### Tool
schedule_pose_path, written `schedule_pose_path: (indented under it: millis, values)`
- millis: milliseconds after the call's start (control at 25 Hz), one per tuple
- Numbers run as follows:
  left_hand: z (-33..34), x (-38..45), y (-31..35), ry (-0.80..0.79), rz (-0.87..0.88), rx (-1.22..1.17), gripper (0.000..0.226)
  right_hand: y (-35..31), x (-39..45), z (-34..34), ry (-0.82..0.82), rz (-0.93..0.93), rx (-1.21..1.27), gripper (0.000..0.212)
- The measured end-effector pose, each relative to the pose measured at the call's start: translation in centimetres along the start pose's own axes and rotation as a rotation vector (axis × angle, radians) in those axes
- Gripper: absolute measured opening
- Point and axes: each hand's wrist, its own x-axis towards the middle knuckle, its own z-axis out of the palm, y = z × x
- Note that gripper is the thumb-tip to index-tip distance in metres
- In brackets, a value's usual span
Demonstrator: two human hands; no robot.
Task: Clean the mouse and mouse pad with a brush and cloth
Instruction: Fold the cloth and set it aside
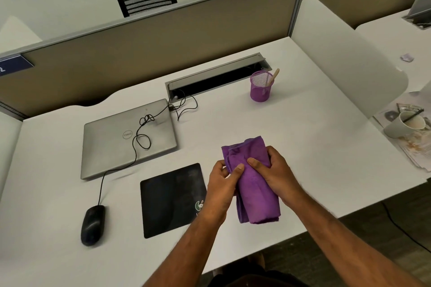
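A folded purple cloth is held over the white desk by both hands. My left hand grips its left edge and my right hand grips its right side. To the left of the hands lies a black mouse pad, its right edge partly hidden by my left wrist. A black wired mouse sits on the desk further left, apart from the pad. A brush's wooden handle sticks out of a purple mesh cup at the back.
A closed silver laptop lies behind the pad, with the mouse cable looped over it. A cable trough is set into the desk's rear. White dividers border the desk; on the neighbouring desk to the right stands a used paper cup on papers.
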Motion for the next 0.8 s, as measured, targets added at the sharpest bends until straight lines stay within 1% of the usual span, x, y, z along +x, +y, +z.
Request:
schedule_pose_path:
  millis: [80,160,240,320,400,520,560,720,800]
  values:
    - [0.0,0.2,-0.1,0.038,0.089,0.080,0.026,0.0,0.2,0.2,0.006,-0.034,-0.107,0.030]
    - [0.1,0.5,-0.4,0.083,0.173,0.172,0.018,0.1,0.1,0.2,0.007,-0.036,-0.104,0.032]
    - [0.2,0.7,-0.4,0.117,0.194,0.204,0.015,0.1,-0.1,0.1,-0.007,-0.011,-0.014,0.036]
    - [0.4,0.9,-0.3,0.125,0.152,0.155,0.015,0.0,-0.3,-0.1,-0.018,0.036,0.103,0.040]
    - [0.4,1.1,-0.2,0.116,0.095,0.083,0.017,0.1,-0.3,-0.4,-0.039,0.109,0.276,0.042]
    - [0.5,1.1,0.5,0.060,0.038,0.012,0.022,0.3,-0.2,-0.9,-0.125,0.295,0.652,0.052]
    - [0.6,1.1,0.7,0.030,0.023,-0.011,0.023,0.6,-0.1,-1.2,-0.171,0.347,0.719,0.056]
    - [1.1,0.7,1.4,-0.151,-0.061,-0.192,0.034,2.2,0.1,-1.4,-0.373,0.480,0.777,0.071]
    - [1.3,0.7,1.5,-0.194,-0.101,-0.274,0.035,2.6,-0.2,-1.3,-0.435,0.541,0.796,0.080]
